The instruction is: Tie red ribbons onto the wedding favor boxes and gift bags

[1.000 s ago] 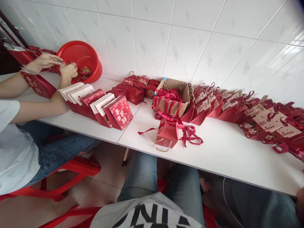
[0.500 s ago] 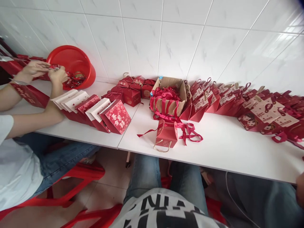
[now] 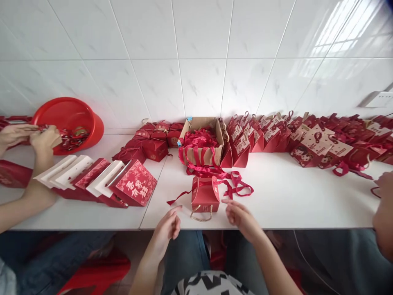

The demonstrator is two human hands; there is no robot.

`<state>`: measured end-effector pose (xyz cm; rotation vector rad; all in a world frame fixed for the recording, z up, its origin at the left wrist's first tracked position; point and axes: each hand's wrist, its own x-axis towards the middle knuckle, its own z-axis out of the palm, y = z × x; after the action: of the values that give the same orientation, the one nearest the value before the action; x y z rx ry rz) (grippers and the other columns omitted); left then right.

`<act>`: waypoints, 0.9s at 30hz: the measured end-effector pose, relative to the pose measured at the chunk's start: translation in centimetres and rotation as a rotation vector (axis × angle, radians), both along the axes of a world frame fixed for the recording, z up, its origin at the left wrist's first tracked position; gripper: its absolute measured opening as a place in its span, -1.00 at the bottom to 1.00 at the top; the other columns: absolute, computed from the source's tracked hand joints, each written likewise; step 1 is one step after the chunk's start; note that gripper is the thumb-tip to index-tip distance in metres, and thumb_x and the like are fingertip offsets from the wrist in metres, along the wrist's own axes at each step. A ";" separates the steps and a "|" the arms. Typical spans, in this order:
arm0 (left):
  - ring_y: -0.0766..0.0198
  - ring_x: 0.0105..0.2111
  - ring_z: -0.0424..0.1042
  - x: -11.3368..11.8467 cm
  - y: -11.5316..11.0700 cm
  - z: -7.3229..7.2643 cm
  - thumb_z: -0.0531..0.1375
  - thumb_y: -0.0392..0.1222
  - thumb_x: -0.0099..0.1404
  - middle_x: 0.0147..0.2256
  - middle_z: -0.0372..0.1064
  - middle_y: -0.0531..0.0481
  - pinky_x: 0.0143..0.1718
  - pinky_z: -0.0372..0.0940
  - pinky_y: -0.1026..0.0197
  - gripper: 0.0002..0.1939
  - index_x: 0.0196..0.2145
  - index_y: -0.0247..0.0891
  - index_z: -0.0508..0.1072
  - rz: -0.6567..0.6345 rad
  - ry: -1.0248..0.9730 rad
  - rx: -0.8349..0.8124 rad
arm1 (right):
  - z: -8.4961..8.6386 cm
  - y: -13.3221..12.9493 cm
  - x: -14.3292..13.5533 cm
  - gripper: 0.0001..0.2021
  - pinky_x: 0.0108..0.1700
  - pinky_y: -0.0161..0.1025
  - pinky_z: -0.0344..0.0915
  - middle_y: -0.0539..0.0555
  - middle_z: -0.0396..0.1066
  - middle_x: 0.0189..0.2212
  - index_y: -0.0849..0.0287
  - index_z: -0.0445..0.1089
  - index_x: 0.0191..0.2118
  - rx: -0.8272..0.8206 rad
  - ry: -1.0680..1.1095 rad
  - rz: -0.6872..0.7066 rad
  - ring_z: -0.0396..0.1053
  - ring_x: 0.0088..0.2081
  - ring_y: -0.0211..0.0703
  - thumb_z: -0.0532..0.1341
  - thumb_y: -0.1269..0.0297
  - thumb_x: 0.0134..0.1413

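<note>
In the head view a small red gift box (image 3: 205,196) stands near the table's front edge, its twisted rope handle (image 3: 201,220) hanging toward me. A red ribbon (image 3: 239,186) runs through its top, with a short tail on the left and a looped length on the right. My left hand (image 3: 168,225) is at the table edge left of the box, index finger stretched out and holding nothing. On the other side my right hand (image 3: 241,215) points its index finger at the box, the other fingers loosely curled, also without anything in it. Neither visibly touches the box.
Behind stands a cardboard carton (image 3: 201,151) of red ribbons. Several open-lidded boxes (image 3: 132,184) lie left; finished red boxes (image 3: 155,147) and handled bags (image 3: 241,147) line the wall. A co-worker's hands (image 3: 46,137) work by a red basin (image 3: 98,127). Another person's hand (image 3: 385,184) is at right.
Both my hands have come into view from below, one to each side of the red gift box. The camera view has tilted up and turned right. The box looks unmoved on the table.
</note>
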<state>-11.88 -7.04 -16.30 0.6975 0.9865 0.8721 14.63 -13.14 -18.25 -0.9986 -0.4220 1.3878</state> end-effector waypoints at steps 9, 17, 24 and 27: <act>0.46 -0.78 0.07 3.8 0.7 0.5 0.21 -0.15 0.27 -0.70 0.12 0.17 -0.77 -0.08 0.42 -0.82 -0.42 -0.28 0.35 -0.103 -0.178 -0.109 | -0.6 3.9 -0.6 -0.67 -0.62 -0.49 0.10 -0.09 0.36 -0.55 0.16 0.48 -0.13 0.033 0.386 0.011 0.15 -0.61 -0.45 0.41 0.24 -0.07; 0.60 -0.69 0.09 4.3 2.6 0.9 -0.21 -0.46 0.43 -0.58 0.04 0.14 -0.69 0.03 0.61 -0.63 -0.47 -0.32 0.22 0.153 -0.492 -0.163 | -0.2 5.4 0.3 -0.84 -0.52 -0.50 0.26 -0.13 0.30 -0.54 0.11 0.42 -0.39 0.167 0.617 -0.097 0.21 -0.56 -0.45 0.40 0.43 -0.07; 0.55 -0.66 0.15 3.9 3.8 1.5 -0.10 -0.44 0.40 -0.56 0.10 0.11 -0.70 0.07 0.54 -0.65 -0.54 -0.31 0.17 0.254 -0.450 -0.119 | -0.9 5.3 2.3 -0.80 -0.49 -0.50 0.36 -0.12 0.37 -0.51 0.11 0.46 -0.33 0.157 0.589 -0.165 0.28 -0.54 -0.44 0.44 0.36 -0.12; 0.44 -0.60 0.25 3.7 4.1 1.4 0.05 -0.42 0.32 -0.53 0.21 0.06 -0.66 0.18 0.42 -0.77 -0.50 -0.32 0.28 0.294 -0.331 -0.067 | -1.8 4.8 2.6 -0.82 -0.44 -0.48 0.42 -0.08 0.45 -0.43 0.12 0.46 -0.34 0.114 0.534 -0.194 0.36 -0.48 -0.42 0.44 0.37 -0.10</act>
<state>-8.16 -2.97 -14.87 0.3379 0.8245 1.1639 17.25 -8.32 -20.04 -0.5283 -0.0037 1.3728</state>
